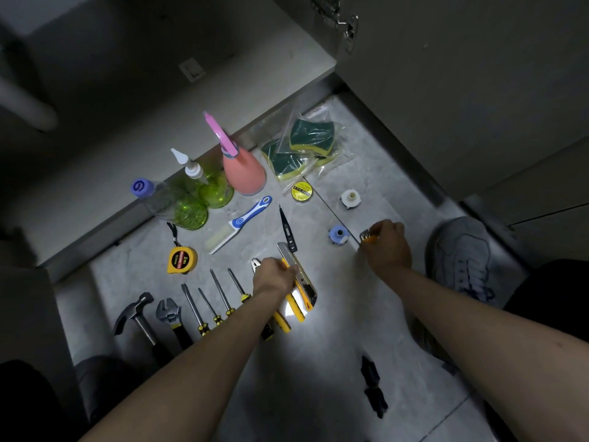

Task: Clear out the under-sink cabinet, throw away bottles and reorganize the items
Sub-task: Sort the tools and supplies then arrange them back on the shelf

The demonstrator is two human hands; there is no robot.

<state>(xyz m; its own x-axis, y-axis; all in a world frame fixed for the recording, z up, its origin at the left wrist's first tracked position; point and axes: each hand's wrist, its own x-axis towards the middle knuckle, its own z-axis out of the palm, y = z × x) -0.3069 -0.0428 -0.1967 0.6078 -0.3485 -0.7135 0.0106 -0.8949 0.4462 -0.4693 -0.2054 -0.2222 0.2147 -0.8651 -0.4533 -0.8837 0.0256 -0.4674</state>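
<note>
Tools and bottles lie in rows on the grey floor. My left hand (276,275) is closed around yellow-handled pliers (282,323), whose jaws poke out past my knuckles, right beside a yellow utility knife (301,283). My right hand (387,242) grips a small orange-and-metal tool (367,236) next to a blue plastic fitting (338,234). At the back stand a pink spray bottle (242,169), two green bottles (204,194) and a clear bottle with a blue cap (149,194). Screwdrivers (216,298), a wrench (170,315) and a hammer (138,319) lie at the left.
A yellow tape measure (182,260), blue-handled brush (242,223), black tester pen (288,232), yellow tape roll (301,190), white fitting (350,199) and bagged sponges (306,148) lie about. My shoe (462,256) rests at right; the open cabinet door (446,74) stands above it.
</note>
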